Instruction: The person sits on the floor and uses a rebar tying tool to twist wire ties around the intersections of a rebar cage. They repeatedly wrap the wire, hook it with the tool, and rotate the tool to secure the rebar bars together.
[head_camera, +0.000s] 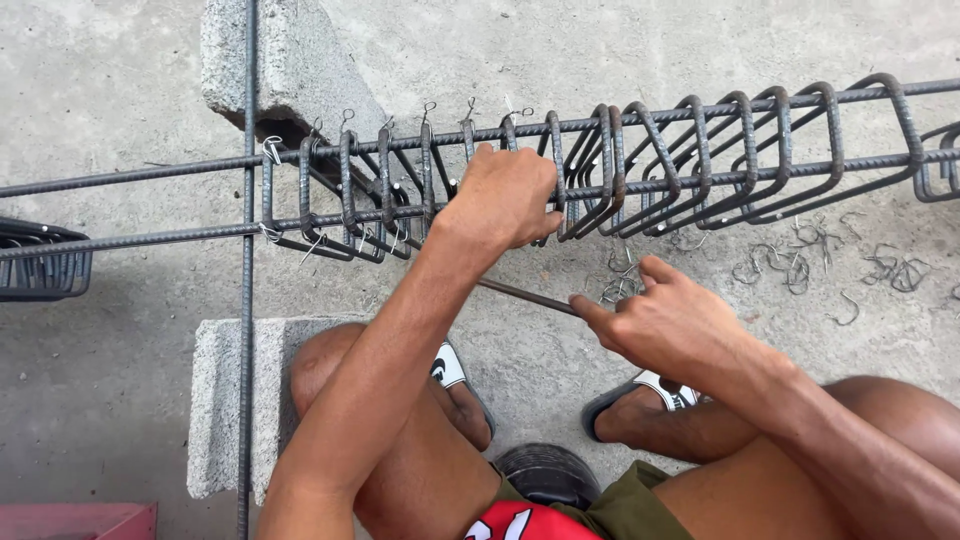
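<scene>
- Under me lay a grey concrete floor (100, 330), rough and stained, in flat daylight.
- A concrete block (225, 400) sat by my knee; another (285, 60) stood farther off.
- Bent wire scraps (800, 262) littered the floor.

No packages, labels, signs, screens.

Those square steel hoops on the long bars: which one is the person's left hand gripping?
The left hand grips the hoop at the boundary: tied, upright hoops stand to its left, leaning loose ones to its right.
</scene>
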